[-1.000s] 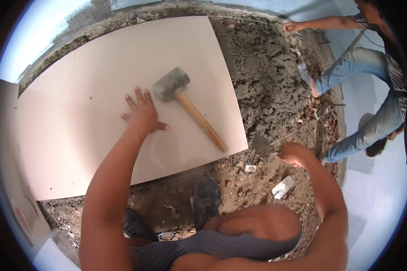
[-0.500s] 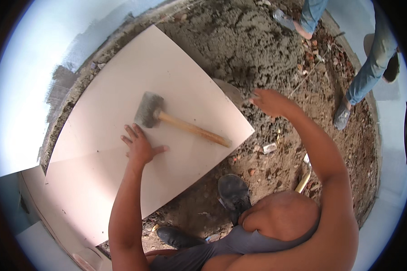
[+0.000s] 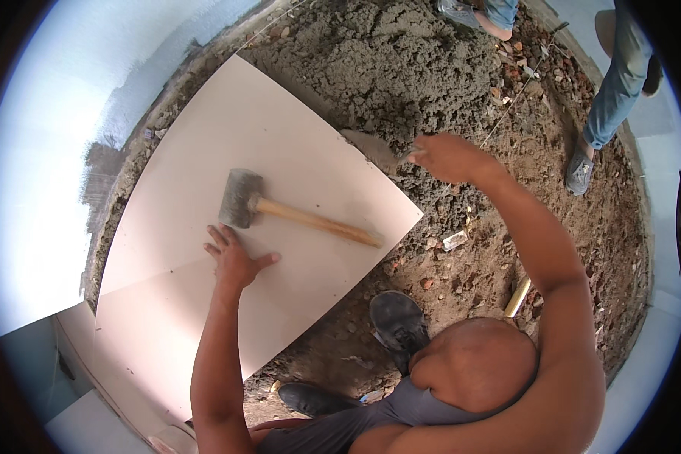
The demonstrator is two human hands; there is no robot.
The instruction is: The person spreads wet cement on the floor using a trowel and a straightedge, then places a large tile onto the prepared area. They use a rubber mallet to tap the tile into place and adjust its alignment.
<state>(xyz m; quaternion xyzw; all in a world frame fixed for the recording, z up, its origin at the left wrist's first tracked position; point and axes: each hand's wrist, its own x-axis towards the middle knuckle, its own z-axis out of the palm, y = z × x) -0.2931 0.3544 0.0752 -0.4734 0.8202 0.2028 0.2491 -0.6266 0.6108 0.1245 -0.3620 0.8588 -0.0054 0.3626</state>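
Note:
My left hand [image 3: 236, 261] rests with fingers spread on a large pale pinkish tile [image 3: 280, 113]. Just beyond its fingertips lies a rubber mallet [image 3: 242, 198] with a dark grey head, its wooden handle pointing right across the tile. My right hand [image 3: 450, 157] is closed around a trowel [image 3: 372, 149]; the grip is mostly hidden in the fingers. The grey blade lies along the tile's far right edge, against the wet mortar [image 3: 401, 68].
Another pale tile [image 3: 147, 333] adjoins on the near side. A bluish wall [image 3: 60, 166] rises at left. Rubble soil [image 3: 583, 250] spreads right, with a thin string [image 3: 516, 97] over it. Another person's legs [image 3: 619, 94] stand at far right. A yellowish handle [image 3: 517, 296] lies beside my right arm.
The view has shifted a little. My right hand and the trowel have moved slightly left and farther away along the tile edge. My left hand stays on the tile by the mallet.

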